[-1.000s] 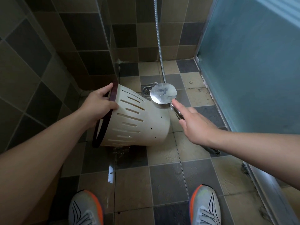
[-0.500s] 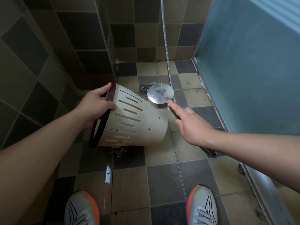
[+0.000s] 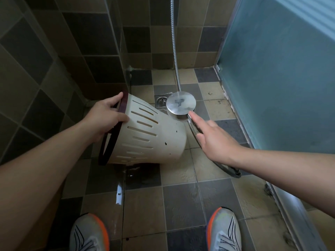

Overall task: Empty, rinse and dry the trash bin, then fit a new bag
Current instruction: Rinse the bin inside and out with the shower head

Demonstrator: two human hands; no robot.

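Observation:
The trash bin (image 3: 154,140) is cream plastic with slotted sides and a dark red rim. It is tipped on its side over the tiled floor, base pointing right and mouth facing left. My left hand (image 3: 107,117) grips the rim at the top, thumb outside and fingers over the edge. The round chrome shower head (image 3: 181,103) hovers just above the bin's base end. My right hand (image 3: 215,140) holds its handle from above, index finger stretched along it toward the head. The bin's inside is hidden.
A floor drain (image 3: 161,101) lies behind the bin. The metal hose (image 3: 175,51) hangs down the back wall. Another hose end (image 3: 233,172) trails under my right wrist. Tiled walls close off the left and back, a frosted blue panel (image 3: 272,78) the right. Wet patches lie under the bin; my shoes (image 3: 224,230) are at the bottom.
Almost nothing differs. The shower head shifted slightly left and back over the bin's base, while my left hand kept the same grip on the rim.

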